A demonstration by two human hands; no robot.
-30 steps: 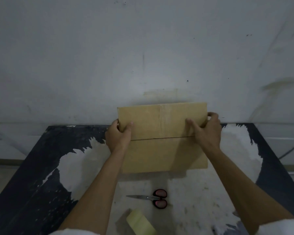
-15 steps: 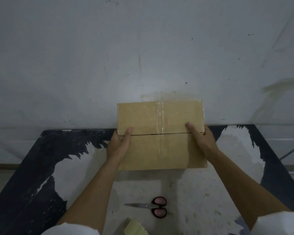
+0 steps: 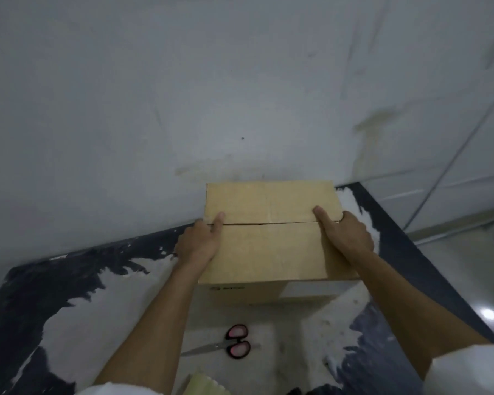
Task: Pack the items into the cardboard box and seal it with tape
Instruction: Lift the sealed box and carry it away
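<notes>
A closed cardboard box (image 3: 271,249) stands on the table against the wall, its two top flaps meeting in a seam across the middle. My left hand (image 3: 198,243) grips the box's left side, thumb lying on top by the seam. My right hand (image 3: 345,235) grips the right side, thumb on the top at the seam and fingers curled over the edge. A strip of clear tape runs faintly across the top. A roll of tape (image 3: 206,384) shows at the bottom edge.
Scissors with red and black handles (image 3: 231,342) lie on the table (image 3: 69,315) in front of the box. The dark table with white patches ends at the right, where a glossy floor (image 3: 468,266) shows. A grey wall (image 3: 240,81) rises directly behind the box.
The box has tipped from showing its taped face toward me to standing flat, top up, and its front side now shows. Both hands stayed on its sides. The view shifted left.
</notes>
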